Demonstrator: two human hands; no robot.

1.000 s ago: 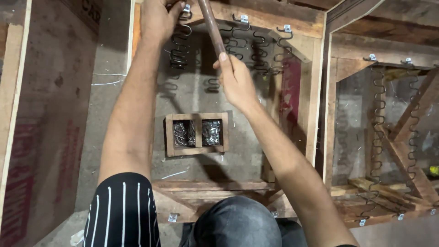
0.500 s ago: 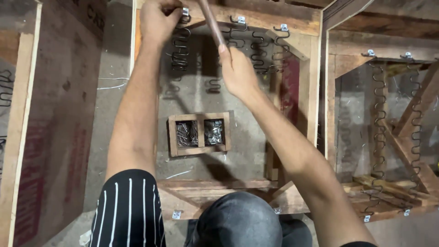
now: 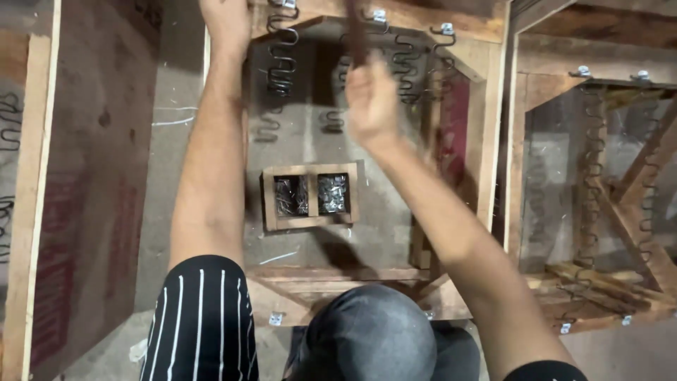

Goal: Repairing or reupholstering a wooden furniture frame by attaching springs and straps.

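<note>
Here, a brown wooden handle [image 3: 355, 32] rises at 12 o'clock, gripped by the blurred right hand [image 3: 371, 102]. The left hand [image 3: 224, 17] at 11 o'clock sits by a zigzag spring [image 3: 282, 60]; its grip is cropped, cannot tell. Below, a 2-compartment wooden box [image 3: 309, 196] lies inside the wooden frame [image 3: 493, 134].

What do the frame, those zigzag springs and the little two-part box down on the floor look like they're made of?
Frame: bare, unfinished wood, with visible grain and rough pale edges.
Zigzag springs: dark bent wire, probably steel, hooked into small shiny metal clips on the top rail.
Two-part box: raw wooden strips; both compartments hold small glinting metal pieces, too small to identify.
</note>
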